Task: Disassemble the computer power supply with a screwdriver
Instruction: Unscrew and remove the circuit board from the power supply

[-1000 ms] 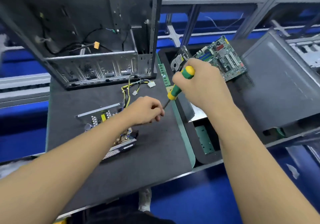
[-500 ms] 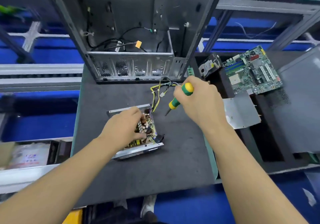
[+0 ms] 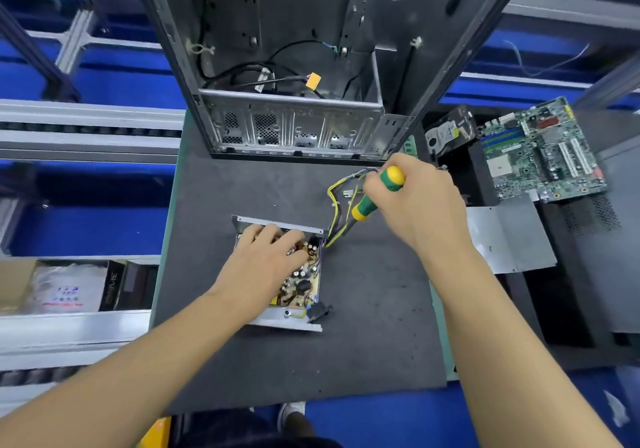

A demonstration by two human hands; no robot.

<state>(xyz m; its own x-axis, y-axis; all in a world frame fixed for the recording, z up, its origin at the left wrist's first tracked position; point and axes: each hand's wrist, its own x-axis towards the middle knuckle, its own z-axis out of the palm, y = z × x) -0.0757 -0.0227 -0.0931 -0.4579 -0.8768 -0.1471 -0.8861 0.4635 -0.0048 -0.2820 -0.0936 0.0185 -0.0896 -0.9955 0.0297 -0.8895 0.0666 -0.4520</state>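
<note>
On the mat (image 3: 363,309), power supply (image 3: 301,285) sits lidless (board not yet out); left hand (image 3: 266,257) lies loosely atop, right hand (image 3: 422,205) grips screwdriver (image 3: 367,205).

Bright, even light falls from overhead on a dark desk (image 3: 363,309), with no harsh glare. Only soft, faint shadows lie beneath the left hand (image 3: 266,260) and the right hand (image 3: 422,205). The silver rear panel of the computer case (image 3: 294,129) and a metal sheet (image 3: 512,239) catch a pale sheen. Colours are strong: the blue surroundings and the yellow-green screwdriver (image 3: 377,194) look vivid. The middle is fairly sharp, so small parts on the power supply (image 3: 301,285) and the motherboard (image 3: 543,156) can be made out. The wide-angle lens makes the case walls splay outward and stretches both forearms towards the lower corners. The rails (image 3: 86,136) at the left edge are soft and smeared.
</note>
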